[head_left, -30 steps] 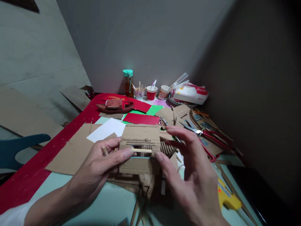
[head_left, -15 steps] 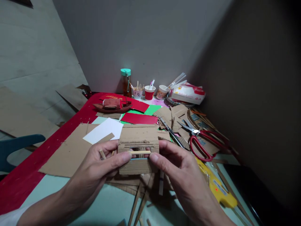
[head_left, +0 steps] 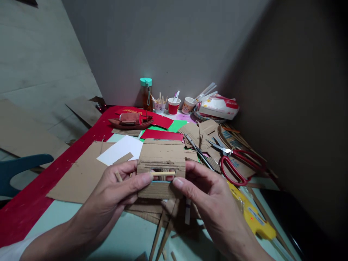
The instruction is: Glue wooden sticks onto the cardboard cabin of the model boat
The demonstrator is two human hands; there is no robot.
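In the head view, I hold the cardboard piece (head_left: 161, 150) over the tabletop (head_left: 122, 235), my left hand (head_left: 116, 192) closed on its left side with the thumb at one end of the stick (head_left: 164, 174) lying across its opening. My right hand (head_left: 212, 195) grips its right edge, thumb in front just below the stick's other end, with the glue gun (head_left: 252, 215) and scissors (head_left: 227, 151) off to the right and the boat (head_left: 132, 125) farther back.

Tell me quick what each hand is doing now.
Left hand: closed on the cardboard piece, thumb at the thin stick.
Right hand: closed on the cardboard piece's right side.
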